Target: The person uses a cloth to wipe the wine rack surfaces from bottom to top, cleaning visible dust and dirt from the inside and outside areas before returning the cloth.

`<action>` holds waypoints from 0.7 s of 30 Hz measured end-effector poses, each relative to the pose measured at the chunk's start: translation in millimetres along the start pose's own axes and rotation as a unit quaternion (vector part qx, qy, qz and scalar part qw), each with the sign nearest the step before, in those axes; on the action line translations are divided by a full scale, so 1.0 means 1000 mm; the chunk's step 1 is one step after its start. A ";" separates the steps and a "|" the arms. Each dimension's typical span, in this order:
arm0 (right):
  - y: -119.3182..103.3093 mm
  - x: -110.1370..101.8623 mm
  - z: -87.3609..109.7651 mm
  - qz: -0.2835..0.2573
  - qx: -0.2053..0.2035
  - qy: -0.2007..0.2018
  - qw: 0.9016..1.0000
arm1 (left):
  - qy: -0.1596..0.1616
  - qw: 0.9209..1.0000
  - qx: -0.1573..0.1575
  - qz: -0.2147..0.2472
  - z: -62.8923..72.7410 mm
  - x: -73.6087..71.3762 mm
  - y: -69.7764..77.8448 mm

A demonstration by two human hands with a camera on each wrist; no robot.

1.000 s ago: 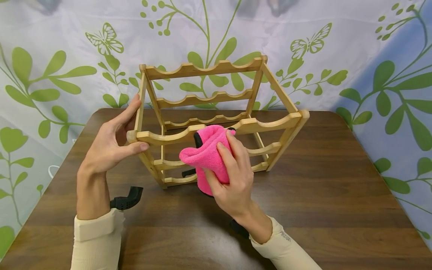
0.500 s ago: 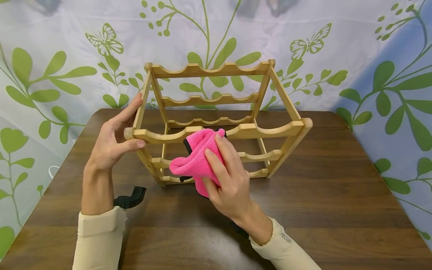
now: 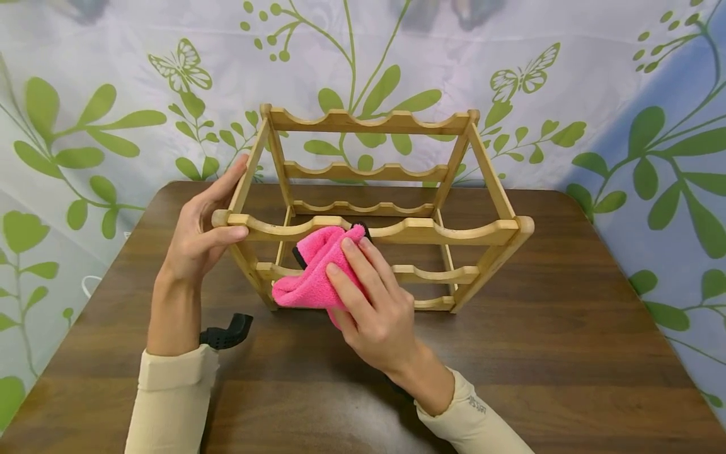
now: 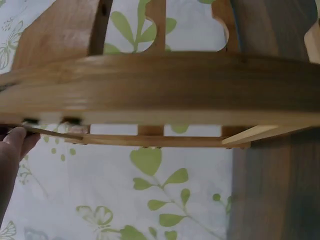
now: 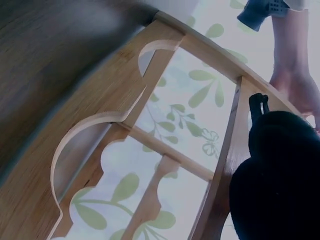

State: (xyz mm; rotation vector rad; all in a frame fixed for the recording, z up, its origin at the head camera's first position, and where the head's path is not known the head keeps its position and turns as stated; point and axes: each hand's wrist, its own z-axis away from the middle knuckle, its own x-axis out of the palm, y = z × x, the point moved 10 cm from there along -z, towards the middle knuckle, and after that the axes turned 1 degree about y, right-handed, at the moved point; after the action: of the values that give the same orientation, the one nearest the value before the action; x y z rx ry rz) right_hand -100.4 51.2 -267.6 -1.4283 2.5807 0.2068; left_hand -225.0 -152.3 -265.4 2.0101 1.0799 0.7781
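A pale wooden wine rack (image 3: 420,231) with wavy rails stands on the table in the head view. My left hand (image 3: 190,246) grips its near left upper corner, the thumb over the front rail and the fingers behind the side bar. A pink cloth (image 3: 312,280) with black edging is bunched in my right hand (image 3: 377,315), which pinches it against the front top rail, left of the middle. The cloth hides part of the lower rails. Close up in the left wrist view runs a rack bar (image 4: 160,85). A dark shape (image 5: 280,175) in the right wrist view is too dim to identify.
The rack stands on a brown wooden table (image 3: 567,347). Behind it hangs a white fabric backdrop (image 3: 187,25) with green leaves and butterflies. A black device (image 3: 229,333) sits at the left wrist. A white cable (image 3: 87,287) shows by the table's left edge.
The pink cloth has slid left along the front top rail with my right hand. The rack has turned slightly, its back and right side shifting right, while my left hand keeps its hold.
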 end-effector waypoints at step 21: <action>-0.004 -0.018 -0.003 0.042 -0.019 0.124 0.991 | 0.052 0.967 -0.169 -0.184 0.014 -0.016 0.011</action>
State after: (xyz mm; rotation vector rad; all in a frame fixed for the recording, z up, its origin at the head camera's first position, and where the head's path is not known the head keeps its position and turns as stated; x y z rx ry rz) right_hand -88.0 63.0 -261.1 -1.4409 2.8541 0.0962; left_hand -217.4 -174.9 -267.0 1.4455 1.2400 0.8107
